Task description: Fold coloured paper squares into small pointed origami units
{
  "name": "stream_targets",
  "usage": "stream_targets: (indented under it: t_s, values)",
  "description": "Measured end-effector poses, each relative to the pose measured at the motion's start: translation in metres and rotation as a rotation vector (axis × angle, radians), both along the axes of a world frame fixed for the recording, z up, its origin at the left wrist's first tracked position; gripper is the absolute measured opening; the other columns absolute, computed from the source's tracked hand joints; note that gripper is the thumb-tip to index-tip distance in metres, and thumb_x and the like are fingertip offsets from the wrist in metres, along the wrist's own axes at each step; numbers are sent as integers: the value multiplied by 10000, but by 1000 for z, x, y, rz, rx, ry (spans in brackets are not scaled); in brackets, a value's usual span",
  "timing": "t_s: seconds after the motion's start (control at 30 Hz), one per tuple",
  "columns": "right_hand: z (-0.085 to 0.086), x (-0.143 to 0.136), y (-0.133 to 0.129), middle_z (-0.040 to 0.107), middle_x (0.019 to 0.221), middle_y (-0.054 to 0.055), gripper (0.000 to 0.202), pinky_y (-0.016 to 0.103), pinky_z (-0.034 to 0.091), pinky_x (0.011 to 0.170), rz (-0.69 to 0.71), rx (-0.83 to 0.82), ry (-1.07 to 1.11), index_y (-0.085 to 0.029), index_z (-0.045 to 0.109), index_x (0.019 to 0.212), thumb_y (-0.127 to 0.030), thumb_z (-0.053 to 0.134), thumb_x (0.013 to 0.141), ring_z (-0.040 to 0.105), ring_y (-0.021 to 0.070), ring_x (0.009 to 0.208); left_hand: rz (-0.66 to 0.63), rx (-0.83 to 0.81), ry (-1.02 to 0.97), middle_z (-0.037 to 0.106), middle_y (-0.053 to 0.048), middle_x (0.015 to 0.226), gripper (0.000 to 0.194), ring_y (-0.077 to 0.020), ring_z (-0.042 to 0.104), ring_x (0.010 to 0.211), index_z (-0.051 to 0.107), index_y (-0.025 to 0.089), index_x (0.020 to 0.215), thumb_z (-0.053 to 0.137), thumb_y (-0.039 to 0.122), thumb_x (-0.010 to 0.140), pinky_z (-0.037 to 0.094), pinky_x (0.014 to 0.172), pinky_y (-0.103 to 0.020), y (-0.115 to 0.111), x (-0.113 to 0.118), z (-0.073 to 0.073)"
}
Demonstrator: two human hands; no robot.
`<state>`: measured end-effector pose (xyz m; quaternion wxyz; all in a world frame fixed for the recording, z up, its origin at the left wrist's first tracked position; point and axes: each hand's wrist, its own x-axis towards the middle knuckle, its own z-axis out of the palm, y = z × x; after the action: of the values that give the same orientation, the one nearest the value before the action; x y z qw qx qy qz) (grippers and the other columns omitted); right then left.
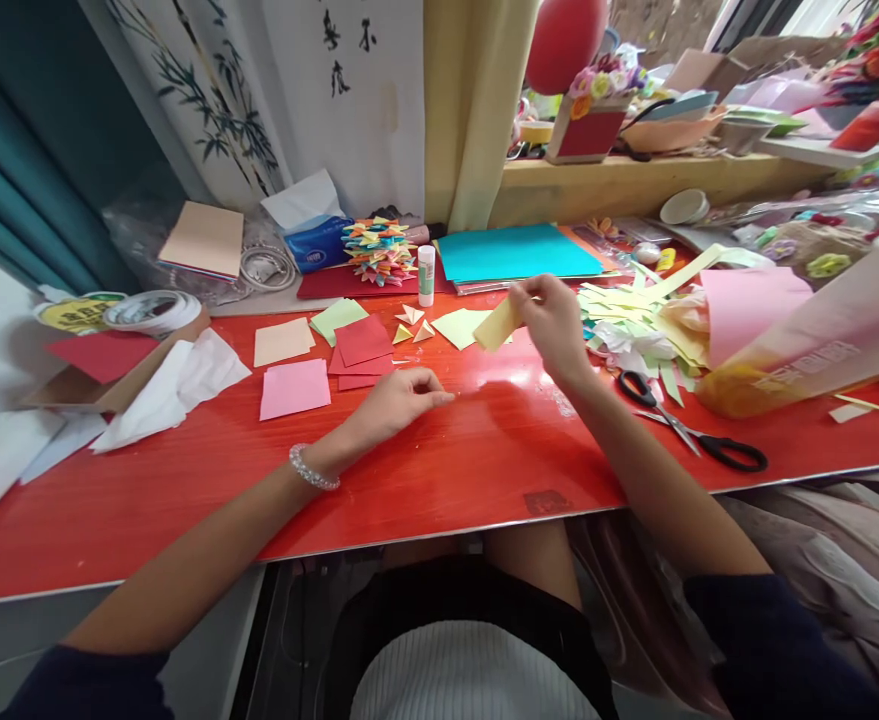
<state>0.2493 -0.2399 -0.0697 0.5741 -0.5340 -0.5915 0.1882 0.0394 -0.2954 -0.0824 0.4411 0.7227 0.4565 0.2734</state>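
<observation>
Between thumb and fingers, my right hand (551,325) holds a yellow paper square (498,325) by its upper right corner, tilted above the table. Behind it lie pale yellow-green paper squares (460,326). My left hand (407,398) is low over the red table, thumb and fingertips drawn together, with nothing visible in them. Close to it are red paper squares (364,342), pink squares (295,389), peach squares (283,342) and light green squares (336,320). Several small folded paper triangles (410,315) sit beside a glue stick (426,276).
A spiky multicoloured paper piece (380,252) and a blue paper stack (518,254) stand at the back. On the right are black-handled scissors (698,430), pale paper strips (645,312) and a printed plastic bag (821,340). A cardboard box (83,386) is at left.
</observation>
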Motion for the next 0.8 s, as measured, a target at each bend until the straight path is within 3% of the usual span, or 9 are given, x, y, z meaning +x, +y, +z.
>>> stream_targets:
  t_s: [0.1, 0.2, 0.3, 0.47, 0.63, 0.8]
  values:
    - [3, 2, -1, 550, 713, 21, 181, 265, 409, 535, 131, -45, 147, -189, 526, 694, -313, 615, 791, 501, 132, 643, 64, 106, -41, 634, -20, 805, 199, -140, 549, 760, 625, 176, 774, 574, 359, 831, 402, 726, -295, -2, 1, 0]
    - [-2, -22, -19, 538, 651, 5, 215, 261, 394, 546, 412, -165, 78, -174, 534, 659, -327, 629, 776, 488, 118, 612, 201, 259, -88, 663, -41, 974, 230, -160, 573, 909, 653, 199, 922, 527, 385, 873, 408, 811, -306, 0, -2, 5]
    - [-13, -47, -35, 563, 697, 9, 180, 259, 395, 582, 562, -270, 47, -166, 544, 694, -305, 628, 772, 499, 119, 649, 185, 229, -50, 678, -45, 950, 227, -170, 592, 892, 658, 196, 925, 577, 390, 841, 420, 789, -308, 2, -5, 8]
    - [-21, -53, -37, 527, 657, -1, 282, 251, 363, 553, 572, -403, 165, -173, 501, 672, -392, 646, 775, 474, 111, 613, 154, 137, -18, 670, -47, 818, 240, -166, 589, 757, 648, 170, 798, 589, 402, 825, 413, 668, -301, 2, -6, 8]
    - [-25, -42, -24, 514, 647, -5, 293, 248, 331, 530, 467, -319, 12, -177, 492, 663, -405, 634, 781, 451, 114, 608, 140, 86, 15, 663, -30, 771, 219, -146, 564, 697, 640, 168, 740, 599, 371, 809, 387, 641, -294, 4, -4, 2]
    - [-31, -37, -11, 532, 666, 0, 260, 250, 371, 552, 380, -275, -7, -180, 493, 664, -374, 605, 796, 477, 125, 639, 160, 48, -23, 648, -27, 745, 230, -146, 551, 700, 644, 155, 718, 608, 372, 787, 378, 667, -296, 9, -3, -3]
